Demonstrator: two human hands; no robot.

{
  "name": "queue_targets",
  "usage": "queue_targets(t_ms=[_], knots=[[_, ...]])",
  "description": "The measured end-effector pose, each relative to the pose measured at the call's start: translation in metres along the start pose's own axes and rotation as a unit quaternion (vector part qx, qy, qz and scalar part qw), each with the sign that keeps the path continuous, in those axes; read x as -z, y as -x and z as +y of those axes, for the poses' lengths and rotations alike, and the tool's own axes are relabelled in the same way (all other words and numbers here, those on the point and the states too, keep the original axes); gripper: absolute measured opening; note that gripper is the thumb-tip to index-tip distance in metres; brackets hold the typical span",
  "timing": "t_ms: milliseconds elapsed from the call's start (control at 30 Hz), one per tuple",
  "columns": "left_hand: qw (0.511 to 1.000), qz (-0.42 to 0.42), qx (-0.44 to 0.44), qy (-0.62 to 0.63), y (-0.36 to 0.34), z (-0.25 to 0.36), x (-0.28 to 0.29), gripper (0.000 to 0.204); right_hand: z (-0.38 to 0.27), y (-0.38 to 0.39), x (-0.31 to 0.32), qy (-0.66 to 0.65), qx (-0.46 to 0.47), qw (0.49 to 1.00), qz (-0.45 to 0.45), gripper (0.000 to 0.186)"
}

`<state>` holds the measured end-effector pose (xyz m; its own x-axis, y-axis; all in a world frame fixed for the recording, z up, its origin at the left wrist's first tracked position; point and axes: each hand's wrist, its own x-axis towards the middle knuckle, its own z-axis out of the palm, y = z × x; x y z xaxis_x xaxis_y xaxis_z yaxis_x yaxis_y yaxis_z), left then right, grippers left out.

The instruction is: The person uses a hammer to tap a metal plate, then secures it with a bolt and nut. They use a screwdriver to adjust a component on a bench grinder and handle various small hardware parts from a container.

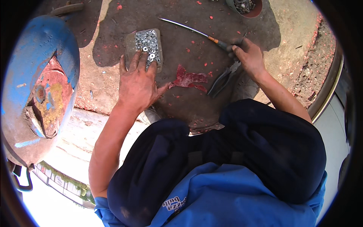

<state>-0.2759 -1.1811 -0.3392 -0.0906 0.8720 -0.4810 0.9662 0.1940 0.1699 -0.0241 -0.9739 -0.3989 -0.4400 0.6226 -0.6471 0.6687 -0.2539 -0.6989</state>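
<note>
My left hand (138, 85) reaches over a clear plastic box (159, 60) filled with small metal nuts and washers (148, 41). Its fingers are spread, and the fingertips rest at the near part of the hardware. My right hand (247, 56) is closed in a pinch, with a small thin dark piece poking up between the fingers; its kind is not clear. Just by those fingers ends the dark handle of a screwdriver (213, 39) with an orange band and long shaft. Pliers (224, 78) with dark handles lie below my right hand, beside a torn red scrap (188, 78).
A blue rounded metal body (30, 49) with a torn, rusty opening stands at left. At the top right sits a round pot (252, 12) containing metal bits. Red flakes litter the dirty ground (181, 49). A curved rim (332, 81) runs along the right.
</note>
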Motion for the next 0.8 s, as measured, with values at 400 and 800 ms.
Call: queue_targets(t_ms=[400,800], knots=[[0.978,0.205,0.002,0.045,0.004,-0.022,-0.002,0.018,-0.010,-0.001,-0.001,-0.019,-0.026,0.999,-0.028,0.024],[0.977,0.036,-0.079,-0.196,-0.044,-0.021,0.000,0.008,-0.006,-0.003,-0.009,-0.018,-0.007,0.999,-0.029,0.026]])
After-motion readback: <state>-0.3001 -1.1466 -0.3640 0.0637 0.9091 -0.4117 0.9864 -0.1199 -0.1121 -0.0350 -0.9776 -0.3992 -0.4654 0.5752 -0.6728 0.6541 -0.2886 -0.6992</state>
